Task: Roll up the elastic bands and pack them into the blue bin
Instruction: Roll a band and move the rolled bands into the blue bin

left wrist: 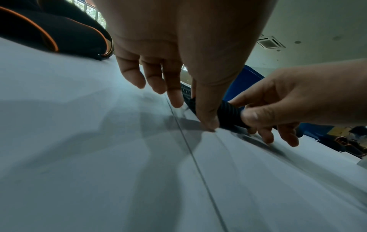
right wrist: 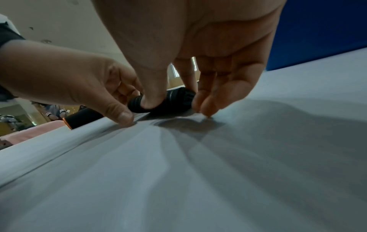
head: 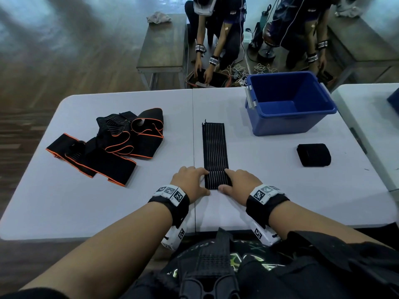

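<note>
Your left hand (head: 190, 182) and right hand (head: 239, 184) pinch the started roll at the near end of the band (head: 214, 152) lying mid-table, one roll (head: 314, 154) waits beside the empty bin (head: 289, 104), and the pile (head: 112, 143) remains unrolled.

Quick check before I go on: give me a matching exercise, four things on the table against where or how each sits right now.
Things:
1. ribbed black elastic band
2. rolled-up black band
3. blue plastic bin
4. orange-edged black bands

States:
a. loose pile, table's left
b. empty, far right
c. stretched flat, near end being rolled by left hand and right hand
d. finished roll lying outside the bin

Pairs: 1-c, 2-d, 3-b, 4-a
</note>
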Action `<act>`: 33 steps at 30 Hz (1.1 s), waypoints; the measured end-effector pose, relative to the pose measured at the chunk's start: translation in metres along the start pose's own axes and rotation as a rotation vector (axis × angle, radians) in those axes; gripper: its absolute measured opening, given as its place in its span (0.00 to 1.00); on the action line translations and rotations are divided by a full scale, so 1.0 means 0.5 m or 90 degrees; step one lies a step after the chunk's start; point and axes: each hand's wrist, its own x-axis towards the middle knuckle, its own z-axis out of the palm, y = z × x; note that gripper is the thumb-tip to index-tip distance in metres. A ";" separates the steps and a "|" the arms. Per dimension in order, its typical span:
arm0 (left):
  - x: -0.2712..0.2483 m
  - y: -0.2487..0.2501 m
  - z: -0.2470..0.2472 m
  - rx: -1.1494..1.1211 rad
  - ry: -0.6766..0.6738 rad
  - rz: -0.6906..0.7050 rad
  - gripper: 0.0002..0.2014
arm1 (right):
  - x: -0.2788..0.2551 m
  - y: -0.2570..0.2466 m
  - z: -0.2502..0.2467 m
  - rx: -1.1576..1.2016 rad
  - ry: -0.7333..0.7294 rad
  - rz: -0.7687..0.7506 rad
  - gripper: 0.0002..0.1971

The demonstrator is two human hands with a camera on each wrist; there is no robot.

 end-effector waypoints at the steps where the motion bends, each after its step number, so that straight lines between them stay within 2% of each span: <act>1: 0.003 -0.001 0.001 -0.010 0.003 -0.005 0.31 | -0.003 0.003 -0.005 -0.001 -0.012 -0.007 0.27; 5: 0.015 -0.008 0.014 -0.121 0.016 -0.039 0.23 | -0.006 0.006 -0.023 0.054 -0.015 0.005 0.26; 12: 0.021 -0.010 0.019 -0.242 0.039 -0.066 0.09 | 0.006 0.015 0.000 0.212 0.040 0.067 0.10; 15: 0.020 -0.009 0.023 -0.264 0.035 -0.078 0.08 | 0.010 0.021 0.011 0.298 0.047 0.108 0.06; 22: 0.016 -0.001 0.031 -0.283 0.004 -0.100 0.20 | 0.004 0.026 0.021 0.500 0.028 0.188 0.16; 26: 0.012 0.007 0.028 -0.250 -0.039 -0.129 0.25 | -0.004 0.025 0.028 0.575 -0.001 0.221 0.16; 33: 0.007 0.018 0.021 -0.197 -0.066 -0.137 0.26 | -0.007 0.020 0.027 0.574 -0.043 0.271 0.17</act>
